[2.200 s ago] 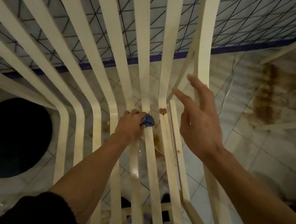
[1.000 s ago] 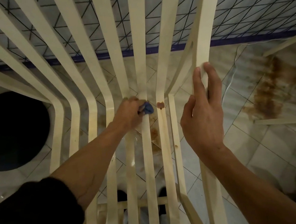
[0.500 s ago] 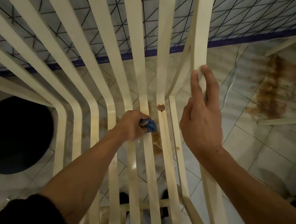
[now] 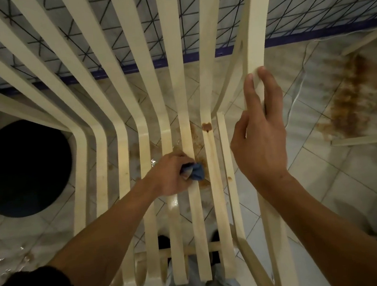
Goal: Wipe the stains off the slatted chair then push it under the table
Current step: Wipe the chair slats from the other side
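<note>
Cream slatted wooden chair [image 4: 198, 229] sits right in front, filling the view. Left hand [image 4: 170, 177] is bunched around a small blue cloth [image 4: 197, 172], pressing it on a middle seat slat. Right hand [image 4: 260, 140] has fingers stretched out along the right side rail. Farther up, a brown stain [image 4: 206, 127] marks the next slat right.

Qty in view: 1 slatted chair [image 4: 250, 33] w/ 7 bent slats [image 4: 144, 147] + 1 narrow strip [image 4: 226, 153]; 2 hands, i.e. left hand [image 4: 170, 177] and right hand [image 4: 261, 140]; 1 blue cloth [image 4: 197, 173]. Brown spots [image 4: 206, 127] on the seat: 2, one at 1 o'clock of the cloth, the smaller spot [image 4: 229, 178] at 3 o'clock. Misc.: 1 dark round object [image 4: 28, 167] at 9 o'clock of frame, 1 floor stain patch [image 4: 352, 104] at 3 o'clock.
</note>
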`<action>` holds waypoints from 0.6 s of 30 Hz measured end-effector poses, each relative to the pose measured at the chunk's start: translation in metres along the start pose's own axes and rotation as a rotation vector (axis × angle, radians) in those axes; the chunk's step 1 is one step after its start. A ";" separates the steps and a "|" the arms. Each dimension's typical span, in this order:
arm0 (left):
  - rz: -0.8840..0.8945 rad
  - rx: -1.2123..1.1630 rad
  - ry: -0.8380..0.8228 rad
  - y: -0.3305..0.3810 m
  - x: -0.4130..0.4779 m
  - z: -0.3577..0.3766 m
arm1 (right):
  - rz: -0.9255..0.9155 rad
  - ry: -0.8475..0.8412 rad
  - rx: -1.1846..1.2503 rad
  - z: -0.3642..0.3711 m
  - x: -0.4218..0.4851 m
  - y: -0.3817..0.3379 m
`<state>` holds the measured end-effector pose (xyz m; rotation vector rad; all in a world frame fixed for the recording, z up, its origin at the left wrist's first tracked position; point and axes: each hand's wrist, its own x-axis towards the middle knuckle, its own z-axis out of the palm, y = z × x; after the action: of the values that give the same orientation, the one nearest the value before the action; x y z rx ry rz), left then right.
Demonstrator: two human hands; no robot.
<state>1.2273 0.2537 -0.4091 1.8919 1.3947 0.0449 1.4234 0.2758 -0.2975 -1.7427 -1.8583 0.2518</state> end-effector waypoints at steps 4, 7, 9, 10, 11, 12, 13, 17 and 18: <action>0.096 0.051 0.090 -0.010 0.004 0.005 | 0.034 0.008 -0.023 0.001 0.000 -0.002; -0.045 0.009 0.331 -0.019 0.009 0.009 | 0.027 -0.006 -0.017 0.001 0.000 0.000; -0.041 0.001 0.325 -0.020 0.003 0.014 | 0.035 -0.020 -0.022 0.001 -0.001 -0.001; -0.019 0.010 0.294 -0.018 -0.002 0.016 | 0.040 -0.032 -0.031 0.001 -0.001 -0.001; -0.009 0.019 0.230 -0.019 -0.009 0.017 | 0.042 -0.047 -0.037 0.000 -0.003 -0.002; -0.007 0.052 0.167 -0.017 -0.015 0.019 | 0.029 -0.061 -0.044 -0.001 -0.006 -0.002; -0.030 0.068 0.098 -0.015 -0.022 0.019 | 0.016 -0.079 -0.046 -0.002 -0.009 -0.001; 0.016 0.186 0.024 -0.002 -0.021 0.015 | 0.012 -0.119 -0.055 -0.006 -0.031 0.004; -0.021 0.169 0.008 -0.005 -0.019 0.014 | 0.015 -0.127 -0.067 -0.008 -0.035 0.004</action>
<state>1.2219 0.2307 -0.4137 2.0159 1.4632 -0.0779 1.4302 0.2408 -0.3027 -1.8244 -1.9643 0.3155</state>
